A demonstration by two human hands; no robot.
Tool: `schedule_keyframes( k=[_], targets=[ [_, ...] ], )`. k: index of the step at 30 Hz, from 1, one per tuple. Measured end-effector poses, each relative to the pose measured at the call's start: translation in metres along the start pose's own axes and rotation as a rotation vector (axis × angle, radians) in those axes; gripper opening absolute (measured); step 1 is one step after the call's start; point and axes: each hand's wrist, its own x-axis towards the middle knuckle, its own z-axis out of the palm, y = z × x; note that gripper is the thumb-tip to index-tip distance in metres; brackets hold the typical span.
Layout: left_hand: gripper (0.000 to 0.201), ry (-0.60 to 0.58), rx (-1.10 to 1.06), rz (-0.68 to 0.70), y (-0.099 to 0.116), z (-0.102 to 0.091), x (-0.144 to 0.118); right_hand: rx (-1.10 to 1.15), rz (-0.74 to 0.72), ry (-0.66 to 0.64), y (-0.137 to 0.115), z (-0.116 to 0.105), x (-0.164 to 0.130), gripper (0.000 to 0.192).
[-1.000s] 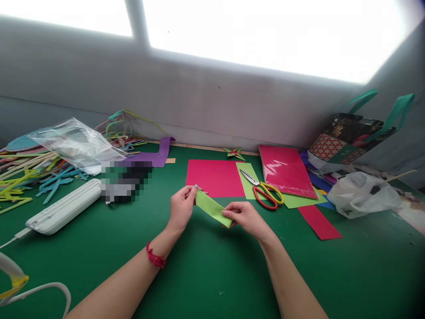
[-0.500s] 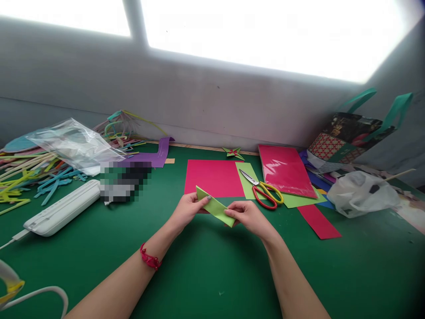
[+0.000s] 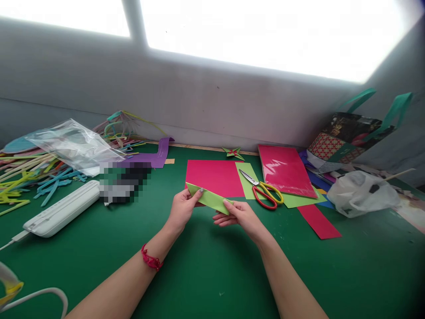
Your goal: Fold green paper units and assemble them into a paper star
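Observation:
A folded strip of light green paper (image 3: pixel 212 200) is held up between my two hands, slanting down to the right. My left hand (image 3: pixel 183 207) pinches its left end, thumb on the front face. At the right end my right hand (image 3: pixel 239 217) grips it under the thumb, with the other fingers behind and below. Just beyond lies a flat red sheet (image 3: pixel 214 175), its near edge partly covered by the strip and my left hand. Red-and-yellow-handled scissors (image 3: pixel 265 190) rest, blades apart, partly over a light green sheet (image 3: pixel 247 184).
A folded green-and-red paper star (image 3: pixel 233 153) lies by the wall. To the right are a wrapped pack of red paper (image 3: pixel 285 170), a red strip (image 3: pixel 319 221) and a crumpled plastic bag (image 3: pixel 361 192). On the left sit a white power strip (image 3: pixel 63 208) and several coloured strips (image 3: pixel 49 177).
The green strip has shifted left and slightly up and is now less steeply tilted. My right hand has moved up a little, with its lower fingers spread out beneath the paper.

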Motion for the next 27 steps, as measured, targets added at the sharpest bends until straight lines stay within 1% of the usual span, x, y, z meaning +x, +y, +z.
schedule_keyframes(
  k=[5, 11, 16, 19, 22, 27],
  targets=[
    [0.033, 0.009, -0.011, 0.009, -0.0023, 0.0003, 0.0, -0.019, -0.006, 0.031, 0.0061, -0.0001, 0.0035, 0.044],
    [0.031, -0.013, -0.003, 0.016, -0.0011, -0.0039, 0.0016, -0.022, -0.02, 0.019, 0.0016, 0.0006, 0.0004, 0.048],
    [0.031, -0.027, -0.011, 0.005, -0.0031, -0.0029, 0.002, -0.036, -0.065, 0.045, 0.0061, -0.0009, 0.0043, 0.044],
    [0.031, -0.015, -0.014, -0.003, -0.0039, -0.0012, 0.0012, -0.026, -0.058, 0.054, 0.0088, -0.0019, 0.0061, 0.043],
    [0.032, -0.005, -0.014, -0.01, -0.0038, -0.0003, 0.0006, -0.031, -0.033, 0.047, 0.007, -0.0021, 0.0044, 0.043],
    [0.033, -0.009, -0.018, 0.003, -0.0031, -0.0009, 0.0006, -0.061, -0.052, 0.054, 0.0009, 0.0001, 0.0007, 0.046]
  ],
)
